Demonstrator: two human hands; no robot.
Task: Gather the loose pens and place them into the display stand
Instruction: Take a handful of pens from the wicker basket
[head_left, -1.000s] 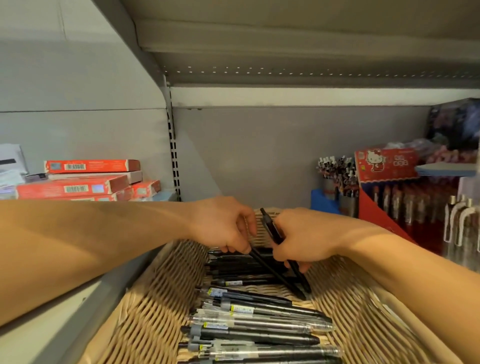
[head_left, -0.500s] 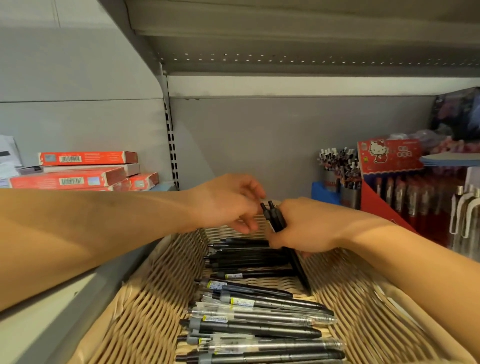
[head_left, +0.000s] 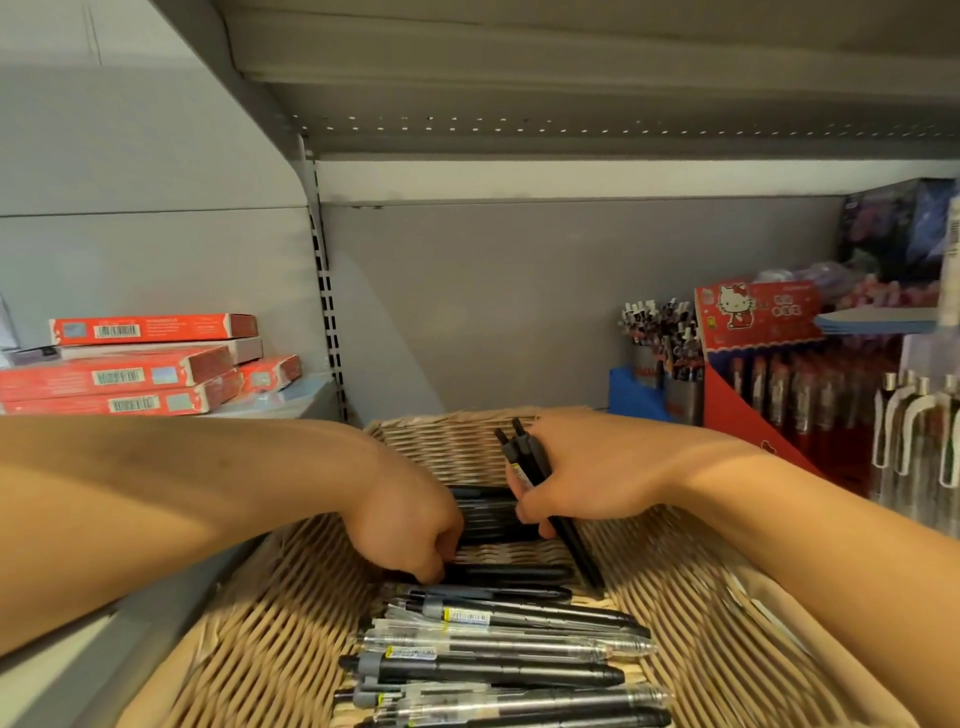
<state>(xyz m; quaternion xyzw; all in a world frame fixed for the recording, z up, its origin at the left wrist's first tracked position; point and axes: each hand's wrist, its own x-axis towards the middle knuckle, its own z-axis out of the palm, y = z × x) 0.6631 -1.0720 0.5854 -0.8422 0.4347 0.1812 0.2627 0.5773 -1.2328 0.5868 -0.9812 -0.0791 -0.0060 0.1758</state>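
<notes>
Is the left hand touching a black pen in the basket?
Touching. The head view shows the left hand with curled fingers closed around the end of a black pen lying in the basket.

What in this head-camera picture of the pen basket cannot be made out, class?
- Left hand: fingertips curl under among the black pens; whether it grips one is hidden.
- Barcode labels: too small to read.
- Wicker basket: near end cut off by bottom edge.
- Held pens: count unclear behind right hand.

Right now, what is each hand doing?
Left hand: fingers curled, picking a black pen from the basket.
Right hand: gripping two black pens.
</notes>
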